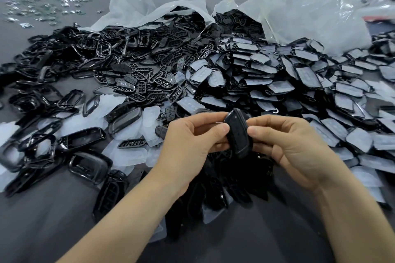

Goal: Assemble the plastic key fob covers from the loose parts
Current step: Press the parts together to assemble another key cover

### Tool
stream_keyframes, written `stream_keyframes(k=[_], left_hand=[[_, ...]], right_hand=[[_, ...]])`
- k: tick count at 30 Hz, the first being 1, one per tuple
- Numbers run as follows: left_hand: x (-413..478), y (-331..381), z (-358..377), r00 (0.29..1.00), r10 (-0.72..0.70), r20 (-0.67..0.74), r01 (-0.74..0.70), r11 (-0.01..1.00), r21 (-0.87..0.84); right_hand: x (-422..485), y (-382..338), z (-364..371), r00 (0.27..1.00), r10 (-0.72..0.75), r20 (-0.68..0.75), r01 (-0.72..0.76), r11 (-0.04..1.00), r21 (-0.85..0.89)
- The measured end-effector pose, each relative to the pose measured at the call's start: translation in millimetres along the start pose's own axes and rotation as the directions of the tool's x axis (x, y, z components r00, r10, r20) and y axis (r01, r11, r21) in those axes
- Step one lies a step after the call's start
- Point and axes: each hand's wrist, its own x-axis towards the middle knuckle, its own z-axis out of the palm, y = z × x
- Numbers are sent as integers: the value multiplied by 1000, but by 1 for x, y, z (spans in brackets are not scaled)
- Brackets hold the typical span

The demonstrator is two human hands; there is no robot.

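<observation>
Assembly underway: at lower centre we pinch one black fob cover [239, 134] between left hand [192, 139] and right hand [284, 141], above the worktop [53, 220]; next, probably squeeze its halves flush.

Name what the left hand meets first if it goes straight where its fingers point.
The left hand pinches the key fob cover, so that comes first; just beyond, probably the right hand's fingers; depth unclear.
</observation>
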Motion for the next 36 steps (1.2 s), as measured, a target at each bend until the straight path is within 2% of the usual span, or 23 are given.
stream_keyframes(k=[3,5,6,14,23,30,36], left_hand=[[-1,-3,1,1000,0,12,-2,985,170],[0,-6,0,1000,-9,6,7,971,238],[1,-7,0,1000,-14,3,12,967,255],[2,-10,1,1000,-3,-3,4,958,288],[3,-14,1,998,56,8,-54,899,435],[2,-13,7,991,119,59,-132,842,523],[1,-13,7,985,160,60,-166,818,551]], right_hand=[[-3,2,-2,999,18,-28,-23,981,-195],[-3,4,-1,997,7,-73,-32,937,-346],[-3,4,-1,996,6,-88,-39,929,-368],[-1,2,0,997,62,-37,-66,991,-117],[2,13,-2,990,-45,-137,3,955,-295],[3,8,-8,966,-138,-220,85,968,-236],[5,12,-10,909,-273,-314,83,858,-507]])
